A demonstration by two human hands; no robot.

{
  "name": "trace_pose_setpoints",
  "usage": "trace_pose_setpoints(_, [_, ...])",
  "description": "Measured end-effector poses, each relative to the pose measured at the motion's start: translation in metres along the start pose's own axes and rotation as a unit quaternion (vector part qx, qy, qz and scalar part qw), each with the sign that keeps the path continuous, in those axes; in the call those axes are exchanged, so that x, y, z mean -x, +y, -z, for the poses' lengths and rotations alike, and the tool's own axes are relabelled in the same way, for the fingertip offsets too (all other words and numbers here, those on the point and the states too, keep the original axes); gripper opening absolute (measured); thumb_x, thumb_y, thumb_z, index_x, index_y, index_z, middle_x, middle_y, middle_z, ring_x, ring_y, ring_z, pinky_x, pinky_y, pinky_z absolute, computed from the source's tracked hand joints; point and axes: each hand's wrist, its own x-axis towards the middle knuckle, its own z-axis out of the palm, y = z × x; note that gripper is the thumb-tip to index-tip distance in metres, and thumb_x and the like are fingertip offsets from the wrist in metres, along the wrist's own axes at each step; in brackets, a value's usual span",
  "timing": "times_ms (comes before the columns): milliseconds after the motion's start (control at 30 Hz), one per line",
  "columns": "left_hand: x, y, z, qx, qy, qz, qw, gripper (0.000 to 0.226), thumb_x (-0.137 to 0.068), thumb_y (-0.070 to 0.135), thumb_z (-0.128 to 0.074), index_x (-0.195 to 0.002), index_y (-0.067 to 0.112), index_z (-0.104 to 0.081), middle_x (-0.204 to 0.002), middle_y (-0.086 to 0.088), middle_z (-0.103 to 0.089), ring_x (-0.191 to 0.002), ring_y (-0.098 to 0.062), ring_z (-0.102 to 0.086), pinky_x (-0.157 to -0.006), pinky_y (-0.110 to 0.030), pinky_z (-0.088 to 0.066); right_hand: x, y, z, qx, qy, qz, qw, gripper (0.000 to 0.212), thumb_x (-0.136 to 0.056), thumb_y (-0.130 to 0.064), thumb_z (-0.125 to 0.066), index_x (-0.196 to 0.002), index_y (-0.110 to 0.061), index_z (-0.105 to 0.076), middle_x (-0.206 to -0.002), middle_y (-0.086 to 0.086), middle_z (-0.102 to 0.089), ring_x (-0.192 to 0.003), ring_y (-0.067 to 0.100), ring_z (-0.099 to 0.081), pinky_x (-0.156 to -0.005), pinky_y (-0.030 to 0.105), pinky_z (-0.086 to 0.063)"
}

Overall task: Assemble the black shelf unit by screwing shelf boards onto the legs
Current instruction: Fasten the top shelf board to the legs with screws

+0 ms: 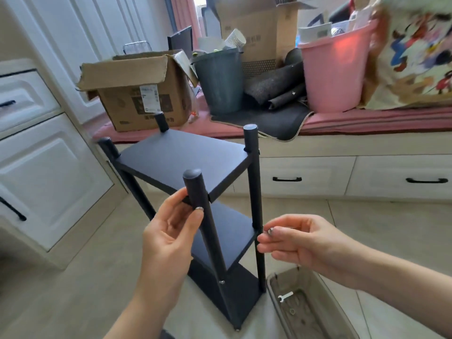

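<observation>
My left hand [171, 231] pinches the near leg [203, 216] of the black three-board shelf unit [195, 192], thumb and fingertips closed on the round post just under the corner of the top shelf board [181, 157]. My right hand [298, 243] is curled round a small silvery metal part [270, 231] held between thumb and fingers, touching or just beside the right-hand leg [256, 204] at the level of the middle shelf board [230, 236]; I cannot tell whether the part is a screw or a nut.

The shelf unit stands upright on the pale tiled floor [73, 277], straight in front of me, its four round-capped black legs rising above the top board. The bottom shelf board [232, 289] sits low, and a small silvery screw head [222, 281] shows on the near leg at that level.

To the right of the unit's foot lies a clear plastic tray [305, 311] holding a small white flat spanner [285, 296] and a few small rings.

Behind the unit runs a cream window bench with black-handled drawers [342, 177] and a pink cushion [367, 121] on top. On it sit an open brown cardboard box [137, 94] bearing a white shipping label [149, 96] whose print is too blurred to read, a dark grey bin [220, 81], folded dark felt mats [274, 94], a pink plastic bucket [335, 72] and a second cardboard box [256, 28] with illegible printing.

Left of the unit stand white panelled cabinets [36, 167].
</observation>
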Motion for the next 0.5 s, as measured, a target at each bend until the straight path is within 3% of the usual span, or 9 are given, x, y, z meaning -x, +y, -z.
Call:
trace_pose_setpoints(133, [-0.003,0.007,0.033,0.011,0.012,0.027,0.999,0.035,-0.078,0.02,-0.066,-0.109,0.033,-0.074,-0.11,0.002,-0.077,-0.11,-0.017,-0.071,-0.098,-0.027,-0.054,-0.007,-0.009,-0.036,0.016,-0.028,-0.012,0.999,0.023,-0.084,-0.008,-0.068,-0.104,0.001,-0.06,-0.105,0.024,-0.072,-0.097,0.033,-0.072,-0.069,0.026,-0.06])
trace_pose_setpoints(267, [-0.005,0.012,0.062,0.027,0.004,0.043,0.999,0.034,-0.08,0.014,-0.065,-0.106,0.032,-0.078,-0.114,-0.004,-0.076,-0.111,-0.021,-0.071,-0.094,-0.026,-0.056,-0.034,-0.002,-0.076,0.004,-0.037,-0.032,0.999,0.024,-0.093,-0.003,-0.061,-0.116,0.002,-0.059,-0.106,0.019,-0.073,-0.099,0.028,-0.072,-0.074,0.025,-0.059])
trace_pose_setpoints(400, [-0.01,0.015,0.083,0.051,-0.007,0.063,0.997,0.034,-0.079,0.01,-0.066,-0.107,0.027,-0.078,-0.113,-0.009,-0.076,-0.108,-0.024,-0.072,-0.085,-0.024,-0.058,-0.061,0.01,-0.108,-0.026,-0.025,-0.015,0.999,0.024,-0.095,-0.008,-0.06,-0.117,0.003,-0.062,-0.103,0.017,-0.074,-0.097,0.023,-0.073,-0.075,0.024,-0.06])
trace_pose_setpoints(500, [-0.012,0.016,0.095,0.045,-0.031,0.076,0.996,0.04,-0.082,0.007,-0.077,-0.118,0.024,-0.072,-0.116,-0.01,-0.075,-0.11,-0.026,-0.072,-0.088,-0.027,-0.058,-0.08,0.02,-0.123,-0.082,0.0,0.004,0.997,0.021,-0.092,-0.01,-0.066,-0.111,0.0,-0.066,-0.103,0.01,-0.075,-0.096,0.019,-0.073,-0.071,0.023,-0.058])
